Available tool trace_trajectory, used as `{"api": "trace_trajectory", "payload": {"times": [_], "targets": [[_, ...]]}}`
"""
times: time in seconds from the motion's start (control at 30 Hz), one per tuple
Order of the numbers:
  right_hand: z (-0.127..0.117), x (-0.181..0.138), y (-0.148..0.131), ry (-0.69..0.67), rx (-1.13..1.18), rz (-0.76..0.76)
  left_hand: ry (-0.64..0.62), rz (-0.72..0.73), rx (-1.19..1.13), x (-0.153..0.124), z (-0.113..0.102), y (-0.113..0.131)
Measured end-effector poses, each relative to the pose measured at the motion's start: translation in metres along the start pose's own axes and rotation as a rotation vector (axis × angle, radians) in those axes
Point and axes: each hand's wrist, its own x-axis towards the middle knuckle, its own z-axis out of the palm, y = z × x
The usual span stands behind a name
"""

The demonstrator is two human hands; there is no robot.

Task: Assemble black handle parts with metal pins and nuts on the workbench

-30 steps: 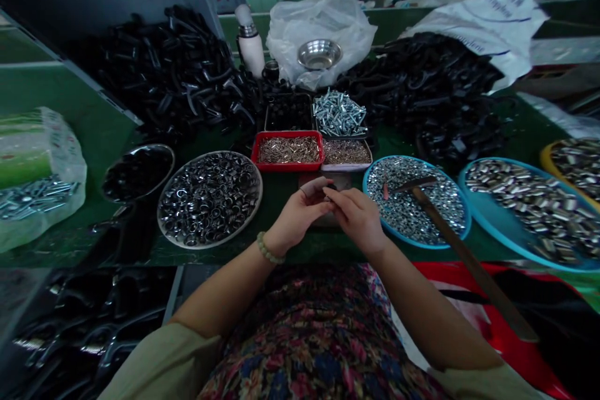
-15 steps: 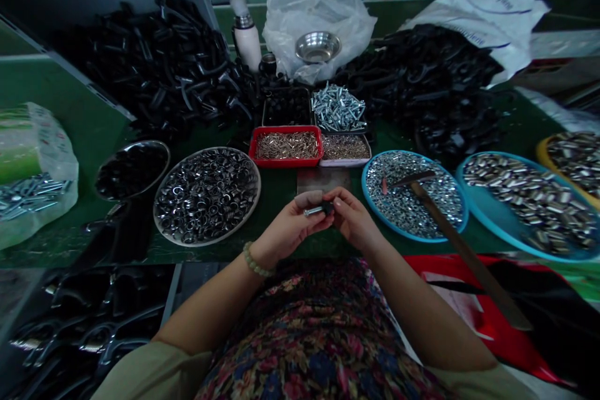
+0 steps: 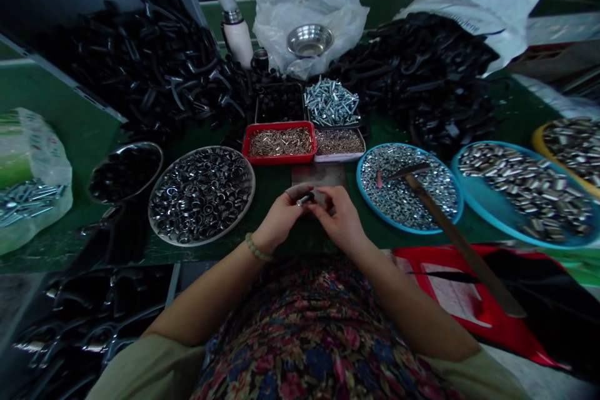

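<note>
My left hand (image 3: pixel 280 222) and my right hand (image 3: pixel 340 219) meet over the green table, just in front of a small metal plate (image 3: pixel 319 174). Both pinch a short silver bolt with a black piece on it (image 3: pixel 305 199); the left fingers hold its silver end, the right fingers close on the dark end. A bead bracelet (image 3: pixel 256 248) sits on my left wrist. A round metal tray of shiny rings (image 3: pixel 201 194) lies to the left of my hands, a blue dish of small nuts (image 3: pixel 407 184) to the right.
A hammer (image 3: pixel 450 231) rests across the blue dish. Behind stand a red tray of pins (image 3: pixel 279 142), a tray of bolts (image 3: pixel 330 103), black part heaps (image 3: pixel 154 69), a white bottle (image 3: pixel 234 25) and a blue dish of sleeves (image 3: pixel 525 190).
The view has shifted a little, so the hands sit slightly further left and lower on the table. The silver end of the bolt now shows between the fingers, which have turned around it.
</note>
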Motion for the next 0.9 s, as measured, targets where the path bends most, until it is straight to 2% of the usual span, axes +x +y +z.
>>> {"api": "trace_trajectory", "payload": {"times": [0.07, 0.13, 0.2, 0.33, 0.43, 0.53, 0.63, 0.73, 0.8, 0.9], "targets": [[-0.001, -0.002, -0.004, -0.143, -0.214, -0.205, 0.033, 0.071, 0.121, 0.007, -0.002, -0.002], [-0.004, -0.002, -0.006, -0.236, -0.300, -0.298, -0.003, 0.076, 0.161, 0.008, -0.004, -0.001], [-0.010, 0.002, -0.007, -0.234, -0.284, -0.313, -0.089, 0.019, 0.108, 0.003, -0.005, 0.002], [-0.022, 0.007, -0.009, -0.149, -0.112, -0.277, -0.235, -0.114, -0.060, -0.008, -0.004, 0.006], [-0.029, 0.005, -0.010, -0.157, 0.021, -0.184, -0.232, -0.037, -0.063, -0.013, -0.002, 0.006], [-0.029, 0.001, -0.007, -0.145, 0.314, -0.001, -0.169, -0.001, -0.085, -0.017, -0.002, 0.009], [-0.022, -0.001, -0.002, -0.109, 0.647, 0.227, -0.168, -0.077, -0.154, -0.024, -0.002, 0.014], [-0.011, 0.000, -0.004, -0.182, 0.795, 0.426, -0.240, -0.183, -0.184, -0.032, -0.002, 0.018], [-0.005, 0.002, -0.009, -0.189, 0.832, 0.483, -0.268, -0.222, -0.241, -0.037, -0.002, 0.019], [-0.001, 0.006, -0.018, -0.158, 0.858, 0.471, -0.281, -0.220, -0.335, -0.042, -0.005, 0.021]]}}
